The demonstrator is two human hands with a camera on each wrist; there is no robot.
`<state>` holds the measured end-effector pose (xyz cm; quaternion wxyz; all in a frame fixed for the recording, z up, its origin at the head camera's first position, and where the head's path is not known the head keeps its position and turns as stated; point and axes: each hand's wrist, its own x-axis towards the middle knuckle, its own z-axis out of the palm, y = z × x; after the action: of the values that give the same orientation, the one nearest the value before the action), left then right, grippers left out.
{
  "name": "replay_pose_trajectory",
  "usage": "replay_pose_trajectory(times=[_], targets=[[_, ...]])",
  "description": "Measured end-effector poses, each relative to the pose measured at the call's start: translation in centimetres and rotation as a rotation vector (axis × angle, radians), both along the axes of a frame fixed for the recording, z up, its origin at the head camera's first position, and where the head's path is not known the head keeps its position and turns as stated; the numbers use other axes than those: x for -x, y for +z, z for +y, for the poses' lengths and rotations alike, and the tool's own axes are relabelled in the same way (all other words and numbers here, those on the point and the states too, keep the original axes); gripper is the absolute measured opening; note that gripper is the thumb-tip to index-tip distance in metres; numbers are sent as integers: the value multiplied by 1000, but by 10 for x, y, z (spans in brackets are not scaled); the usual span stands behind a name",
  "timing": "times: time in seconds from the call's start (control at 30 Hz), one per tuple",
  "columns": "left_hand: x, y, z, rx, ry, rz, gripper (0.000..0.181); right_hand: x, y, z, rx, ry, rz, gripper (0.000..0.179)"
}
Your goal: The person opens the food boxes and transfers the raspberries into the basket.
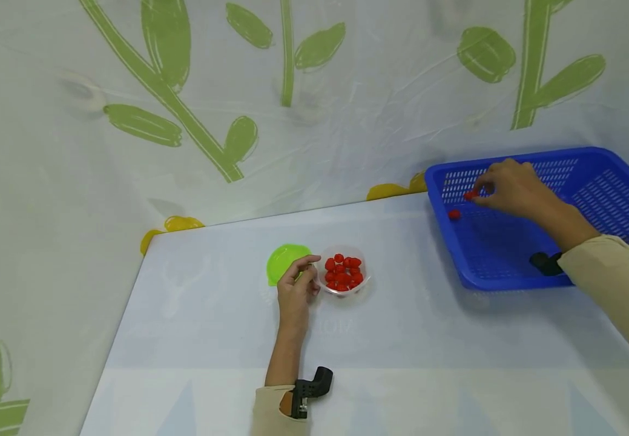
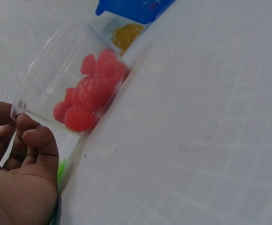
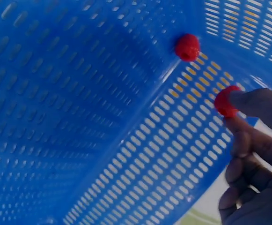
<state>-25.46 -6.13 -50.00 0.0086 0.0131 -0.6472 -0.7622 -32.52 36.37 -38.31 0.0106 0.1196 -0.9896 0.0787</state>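
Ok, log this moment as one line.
left hand: pinches clear cup rim | cup: holds raspberries | right hand: pinches raspberry at blue basket | basket: holds another raspberry

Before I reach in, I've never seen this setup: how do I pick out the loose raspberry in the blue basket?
Find the blue basket, at the right of the white table in the head view. Inside, look at its left end for a small red raspberry. It lies untouched, while the other raspberry is pinched in the right hand.
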Motion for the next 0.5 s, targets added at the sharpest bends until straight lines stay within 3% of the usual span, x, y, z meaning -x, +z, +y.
replay_pose_trajectory(times=[0.5], targets=[[1, -1, 0, 0, -3, -6, 25, 5, -11, 2, 6, 24, -42, 21]])
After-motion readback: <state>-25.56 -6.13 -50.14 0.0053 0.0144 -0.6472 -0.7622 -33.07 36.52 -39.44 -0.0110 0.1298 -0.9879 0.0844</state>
